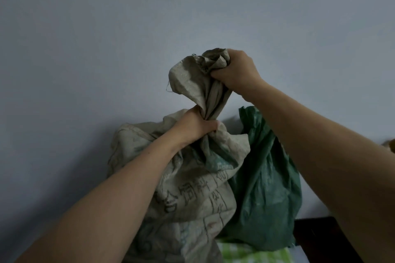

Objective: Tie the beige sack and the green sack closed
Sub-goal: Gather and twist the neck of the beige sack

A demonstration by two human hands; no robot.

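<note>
Clamping the neck of the beige sack point(188, 188), centre, in the left grip point(192, 126) to keep it bunched; fisting its loose top at 1 o'clock in the right grip point(237, 70), likely for knotting; leaving the green sack point(267, 166) at 3 o'clock seemingly untied

Cannot see the base of the beige sack point(192, 194), cut off by the bottom edge. Cannot read its dark print, creased and partly covered by the left forearm point(111, 196). Cannot see the gathered neck inside the left hand point(193, 126), nor the curl of the right hand point(237, 68) within the bunched top at centre. Cannot see the green sack point(265, 173) whole: left part behind the beige one, upper right behind the right forearm point(310, 132). Cannot identify the brownish thing point(390, 145) clipped at the right edge.
</note>
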